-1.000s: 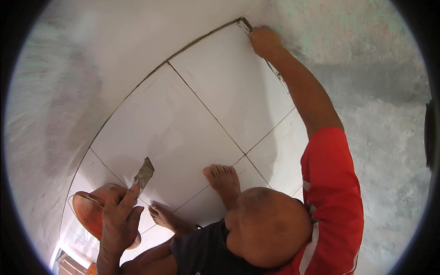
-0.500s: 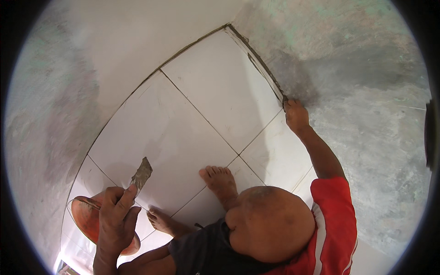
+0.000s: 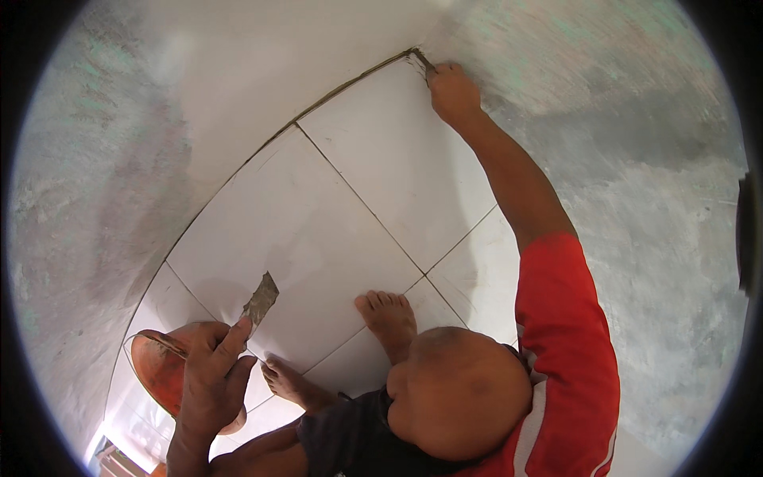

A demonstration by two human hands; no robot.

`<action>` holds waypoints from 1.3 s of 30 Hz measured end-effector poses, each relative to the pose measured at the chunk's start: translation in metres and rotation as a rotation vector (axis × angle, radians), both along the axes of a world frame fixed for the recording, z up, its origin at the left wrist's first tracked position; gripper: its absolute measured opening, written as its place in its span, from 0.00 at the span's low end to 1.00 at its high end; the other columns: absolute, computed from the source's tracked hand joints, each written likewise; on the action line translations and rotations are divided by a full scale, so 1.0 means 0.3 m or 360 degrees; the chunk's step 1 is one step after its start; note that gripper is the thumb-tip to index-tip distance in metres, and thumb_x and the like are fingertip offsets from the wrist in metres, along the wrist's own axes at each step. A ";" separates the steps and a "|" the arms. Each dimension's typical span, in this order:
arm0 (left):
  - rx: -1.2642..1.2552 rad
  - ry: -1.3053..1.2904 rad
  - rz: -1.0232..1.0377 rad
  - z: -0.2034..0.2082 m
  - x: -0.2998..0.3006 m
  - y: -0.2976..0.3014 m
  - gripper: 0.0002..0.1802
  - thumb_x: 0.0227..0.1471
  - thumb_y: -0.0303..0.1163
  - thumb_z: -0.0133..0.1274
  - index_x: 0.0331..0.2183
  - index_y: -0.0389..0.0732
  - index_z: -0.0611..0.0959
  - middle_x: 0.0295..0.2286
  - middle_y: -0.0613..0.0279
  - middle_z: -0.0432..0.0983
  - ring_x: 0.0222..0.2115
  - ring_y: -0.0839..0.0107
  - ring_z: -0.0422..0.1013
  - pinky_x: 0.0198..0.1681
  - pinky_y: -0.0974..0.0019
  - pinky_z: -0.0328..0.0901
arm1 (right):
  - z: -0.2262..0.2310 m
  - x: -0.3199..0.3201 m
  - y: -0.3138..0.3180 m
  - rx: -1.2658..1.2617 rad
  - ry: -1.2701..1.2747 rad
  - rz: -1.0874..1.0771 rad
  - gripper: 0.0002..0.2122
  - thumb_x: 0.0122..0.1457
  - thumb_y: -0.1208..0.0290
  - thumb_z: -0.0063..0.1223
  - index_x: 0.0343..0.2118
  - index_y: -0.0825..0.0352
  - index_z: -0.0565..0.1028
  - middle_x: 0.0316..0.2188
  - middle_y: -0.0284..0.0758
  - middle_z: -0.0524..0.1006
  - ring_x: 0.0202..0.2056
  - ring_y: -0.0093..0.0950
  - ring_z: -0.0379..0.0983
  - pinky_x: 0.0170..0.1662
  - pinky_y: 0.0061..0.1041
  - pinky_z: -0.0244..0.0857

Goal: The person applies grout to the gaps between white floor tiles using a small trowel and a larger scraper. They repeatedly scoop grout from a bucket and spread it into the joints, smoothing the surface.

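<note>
My left hand [image 3: 213,374] is closed on a flat scraper blade [image 3: 261,299] coated with grey mortar, its end pointing up and away over the white floor tiles [image 3: 310,199]. Just behind that hand is an orange-red bowl-like container [image 3: 155,370]; whether the hand touches it I cannot tell. At the far corner, my right hand [image 3: 455,91] is closed, its fingers pressed at the joint where the tiles meet the right wall. What those fingers hold, if anything, is hidden. Dark grey mortar fills the joint [image 3: 350,83] along the far wall's foot.
A mottled grey-green wall [image 3: 636,175] rises close on the right. Another plastered wall [image 3: 95,183] stands on the left. My bare feet [image 3: 387,314] rest on the tiles, with a bent knee [image 3: 461,389] near the lower middle.
My right hand has moved away from me along the right wall's joint, up to the far corner. The left hand still holds the scraper, with little movement; the view has shifted slightly.
</note>
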State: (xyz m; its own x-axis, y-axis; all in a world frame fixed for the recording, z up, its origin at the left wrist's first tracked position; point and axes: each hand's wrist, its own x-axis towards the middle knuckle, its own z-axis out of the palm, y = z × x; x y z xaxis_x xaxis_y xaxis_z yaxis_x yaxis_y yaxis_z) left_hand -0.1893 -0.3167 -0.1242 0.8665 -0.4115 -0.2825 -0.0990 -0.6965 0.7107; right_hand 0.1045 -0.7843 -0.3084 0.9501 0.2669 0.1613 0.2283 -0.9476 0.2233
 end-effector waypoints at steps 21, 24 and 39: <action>-0.0122 -0.0046 -0.0061 -0.033 0.021 0.006 0.37 0.41 0.13 0.56 0.56 0.37 0.75 0.39 0.49 0.70 0.36 0.59 0.70 0.38 0.61 0.66 | 0.028 -0.674 -0.381 -0.0172 0.0550 -0.0346 0.09 0.51 0.82 0.52 0.36 0.68 0.77 0.37 0.40 0.76 0.42 0.44 0.74 0.43 0.42 0.73; -0.0116 -0.0056 -0.0049 -0.014 0.014 -0.001 0.36 0.43 0.14 0.56 0.57 0.37 0.74 0.39 0.49 0.71 0.36 0.58 0.70 0.38 0.60 0.66 | 0.074 -0.789 -0.417 -0.0168 0.0615 -0.0465 0.08 0.52 0.80 0.54 0.36 0.68 0.78 0.37 0.41 0.76 0.44 0.44 0.74 0.42 0.42 0.74; -0.0918 0.1378 0.0836 -0.002 0.062 -0.147 0.32 0.66 0.34 0.45 0.67 0.38 0.57 0.34 0.60 0.73 0.24 0.74 0.73 0.23 0.71 0.70 | 0.343 -0.739 0.617 0.2268 0.0933 0.0462 0.21 0.50 0.85 0.61 0.51 0.70 0.77 0.41 0.37 0.76 0.38 0.25 0.73 0.39 0.23 0.68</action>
State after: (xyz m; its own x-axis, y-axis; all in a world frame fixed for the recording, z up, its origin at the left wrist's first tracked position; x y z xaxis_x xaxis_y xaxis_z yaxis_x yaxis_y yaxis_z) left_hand -0.1707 -0.3609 -0.1248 0.5775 -0.3197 -0.7512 0.7792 -0.0587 0.6241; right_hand -0.1173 -0.5991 -0.2055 0.9136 0.4004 0.0710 0.1639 -0.2027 -0.9654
